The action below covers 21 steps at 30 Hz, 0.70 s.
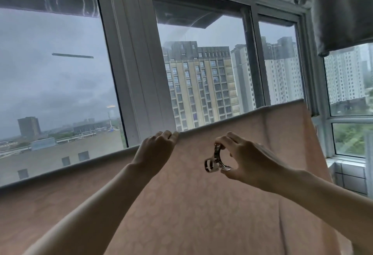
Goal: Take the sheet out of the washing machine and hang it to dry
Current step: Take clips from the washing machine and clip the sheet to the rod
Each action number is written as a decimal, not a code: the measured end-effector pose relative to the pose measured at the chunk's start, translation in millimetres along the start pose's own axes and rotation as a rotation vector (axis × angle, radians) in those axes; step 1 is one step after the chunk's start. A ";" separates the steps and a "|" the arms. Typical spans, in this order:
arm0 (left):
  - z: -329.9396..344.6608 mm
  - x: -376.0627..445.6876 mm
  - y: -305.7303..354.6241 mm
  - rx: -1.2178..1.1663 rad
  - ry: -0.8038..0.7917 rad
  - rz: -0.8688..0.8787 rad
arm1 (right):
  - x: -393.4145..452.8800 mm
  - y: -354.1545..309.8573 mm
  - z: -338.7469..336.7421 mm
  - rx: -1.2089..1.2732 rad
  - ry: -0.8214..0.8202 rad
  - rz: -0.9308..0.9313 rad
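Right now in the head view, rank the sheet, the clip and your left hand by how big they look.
1. sheet, fills most of the lower view.
2. left hand, resting on the sheet's top edge.
3. clip, metal, pinched in the right hand.
All three sit at similar depth, so the order is safe.

I see a matt pink cloth sheet with a faint woven pattern, a shiny metal clip, and glossy window glass.

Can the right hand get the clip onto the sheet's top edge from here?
Probably yes: the right hand holds the clip just below the sheet edge, nothing between; the left hand holds that edge.
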State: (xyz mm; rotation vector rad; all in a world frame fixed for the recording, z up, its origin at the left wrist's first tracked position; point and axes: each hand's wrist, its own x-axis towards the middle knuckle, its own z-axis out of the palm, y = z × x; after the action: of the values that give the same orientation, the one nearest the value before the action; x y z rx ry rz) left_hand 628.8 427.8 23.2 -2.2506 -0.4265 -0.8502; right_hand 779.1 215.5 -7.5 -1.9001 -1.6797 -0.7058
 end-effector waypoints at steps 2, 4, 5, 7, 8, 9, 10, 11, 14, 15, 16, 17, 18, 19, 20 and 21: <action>5.6 9.8 7.7 0.016 0.016 0.010 | -2.1 11.5 -2.6 -0.010 -0.002 0.013; 12.5 19.9 16.6 0.013 0.029 0.024 | -3.9 23.9 -4.0 -0.015 0.004 0.041; 15.7 25.6 21.9 0.007 0.037 0.032 | -4.6 30.3 -4.2 -0.016 0.009 0.055; 23.2 37.9 32.3 0.009 0.062 0.050 | -5.2 43.9 -3.6 -0.023 0.022 0.070; 27.4 44.0 37.6 0.019 0.078 0.063 | -5.4 51.2 -2.9 -0.029 0.027 0.075; 32.3 49.9 42.5 0.035 0.097 0.077 | -5.2 59.1 -1.7 -0.038 0.029 0.080; 37.0 55.3 47.2 0.057 0.111 0.093 | -4.7 67.0 -0.6 -0.048 0.029 0.085; 41.3 60.5 51.2 0.080 0.123 0.111 | -3.6 74.5 0.5 -0.055 0.028 0.092; 54.2 74.4 60.1 0.131 0.159 0.149 | 2.3 96.2 4.1 -0.060 0.036 0.106; 58.2 79.2 62.8 0.140 0.167 0.159 | 4.8 102.9 5.6 -0.066 0.039 0.105; 61.8 83.6 65.7 0.146 0.174 0.170 | 7.7 109.1 7.1 -0.069 0.045 0.104; 65.6 88.4 69.0 0.149 0.180 0.182 | 10.5 115.5 8.6 -0.070 0.052 0.107; 69.6 92.9 72.7 0.153 0.187 0.188 | 13.3 121.7 10.1 -0.070 0.060 0.111; 73.0 97.4 76.8 0.159 0.194 0.187 | 16.3 128.0 12.2 -0.072 0.068 0.114; 75.8 101.8 81.2 0.167 0.200 0.185 | 18.9 134.1 14.3 -0.079 0.082 0.116; 78.5 106.2 85.7 0.174 0.205 0.185 | 21.4 140.3 16.3 -0.086 0.102 0.120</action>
State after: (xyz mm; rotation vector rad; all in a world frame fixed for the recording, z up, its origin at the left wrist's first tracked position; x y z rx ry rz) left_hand 785.7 428.1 10.4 -1.9852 -0.1860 -0.8998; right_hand 921.5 226.6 -9.5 -1.9706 -1.4824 -0.8242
